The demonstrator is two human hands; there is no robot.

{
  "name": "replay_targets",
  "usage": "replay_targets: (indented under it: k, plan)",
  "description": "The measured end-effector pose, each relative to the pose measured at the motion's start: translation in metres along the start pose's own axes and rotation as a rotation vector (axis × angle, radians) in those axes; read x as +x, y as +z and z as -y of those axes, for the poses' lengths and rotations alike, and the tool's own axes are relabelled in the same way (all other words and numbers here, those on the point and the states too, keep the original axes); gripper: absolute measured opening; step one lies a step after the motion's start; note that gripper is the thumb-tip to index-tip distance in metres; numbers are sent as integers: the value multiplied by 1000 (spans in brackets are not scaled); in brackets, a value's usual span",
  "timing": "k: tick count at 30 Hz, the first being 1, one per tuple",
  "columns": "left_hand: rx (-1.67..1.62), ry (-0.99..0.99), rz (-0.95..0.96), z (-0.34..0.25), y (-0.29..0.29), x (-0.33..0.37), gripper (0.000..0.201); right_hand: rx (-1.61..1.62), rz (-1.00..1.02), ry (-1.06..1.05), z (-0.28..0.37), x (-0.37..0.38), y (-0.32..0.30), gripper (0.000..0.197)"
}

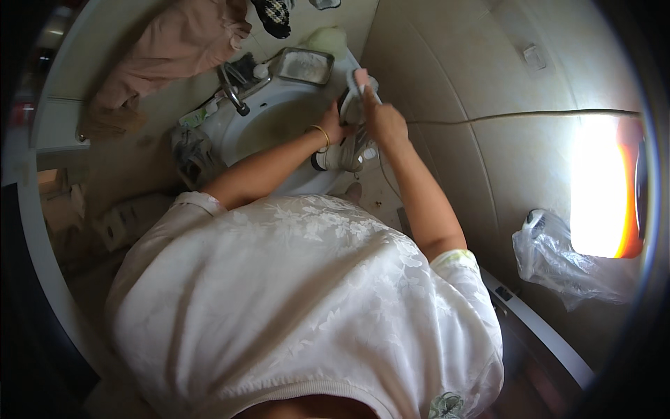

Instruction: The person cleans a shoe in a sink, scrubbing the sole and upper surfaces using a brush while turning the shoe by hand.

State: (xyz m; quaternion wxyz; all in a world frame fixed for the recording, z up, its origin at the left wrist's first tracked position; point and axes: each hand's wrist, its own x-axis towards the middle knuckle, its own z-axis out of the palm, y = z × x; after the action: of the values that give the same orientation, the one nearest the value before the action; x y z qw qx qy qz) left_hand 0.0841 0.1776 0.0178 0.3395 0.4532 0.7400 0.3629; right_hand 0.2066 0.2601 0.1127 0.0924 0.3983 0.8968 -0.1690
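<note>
At the right side of the white washbasin [230, 143], my left hand [335, 126] grips a light-coloured shoe [353, 110] with a dark edge. My right hand [386, 127] is closed round what looks like a scrub brush [361, 77] with a pinkish end, held against the shoe. The brush's handle is mostly hidden by my fingers. Just below my hands, a second pale shoe [340, 159] with a dark end rests on the basin's right rim. Murky water [279, 126] stands in the bowl.
A metal tap [234, 94] reaches over the basin. Behind it stands a rectangular metal tray [306, 66] of whitish stuff, near a pale green bag [328, 42]. Brown clothing [171, 52] hangs at the left. A tiled wall [460, 77] with a cable bounds the right.
</note>
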Motion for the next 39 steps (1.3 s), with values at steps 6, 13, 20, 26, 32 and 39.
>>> replay_targets:
  k: [6, 13, 20, 26, 32, 39]
  plan:
    - [-8, -46, 41, -11, -3, 2, 96, 168, -41, 54, -55, 67, 14, 43]
    - [263, -166, 64, -45, -20, 62, 100, 647, -191, 135, -44, 9, 53, 45]
    - [569, -253, 287, -68, -29, 89, 75, 741, -314, 177, -63, -31, 47, 44]
    - [407, -2, -46, -65, -19, 51, 47, 141, -226, 146, 15, -61, -23, 40]
    - [233, 155, -240, -78, -27, 6, 37, 185, -297, 221, -20, -8, -35, 33]
    - [130, 82, -302, -80, -52, -1, 25, 52, -353, -70, 49, -79, -53, 46]
